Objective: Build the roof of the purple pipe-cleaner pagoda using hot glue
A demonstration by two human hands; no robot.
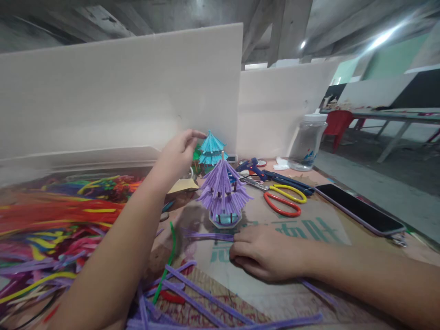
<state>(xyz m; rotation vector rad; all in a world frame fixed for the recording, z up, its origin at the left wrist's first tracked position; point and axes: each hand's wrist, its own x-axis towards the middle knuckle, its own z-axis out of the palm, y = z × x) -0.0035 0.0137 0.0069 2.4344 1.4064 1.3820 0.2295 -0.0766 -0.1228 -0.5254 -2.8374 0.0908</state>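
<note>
A two-tiered purple pagoda (224, 192) made of pipe cleaners stands upright on a small pale base in the middle of the table. Behind it rises a turquoise pagoda (211, 146), partly hidden by the purple one. My left hand (180, 151) reaches to the turquoise roof, index finger stretched out at its upper left side and the other fingers loosely bent. On the cardboard in front of the purple pagoda lies my right hand (257, 252), its fingers curled down over purple pipe cleaners (209, 236); the fingertips are partly hidden.
Coloured pipe cleaners (68, 215) are heaped at left, and purple strips (206, 298) lie in front. Right of the pagodas are scissors (283, 199), a blue glue gun (256, 168), a phone (359, 208) and a plastic bottle (307, 142). A white partition (120, 91) stands behind.
</note>
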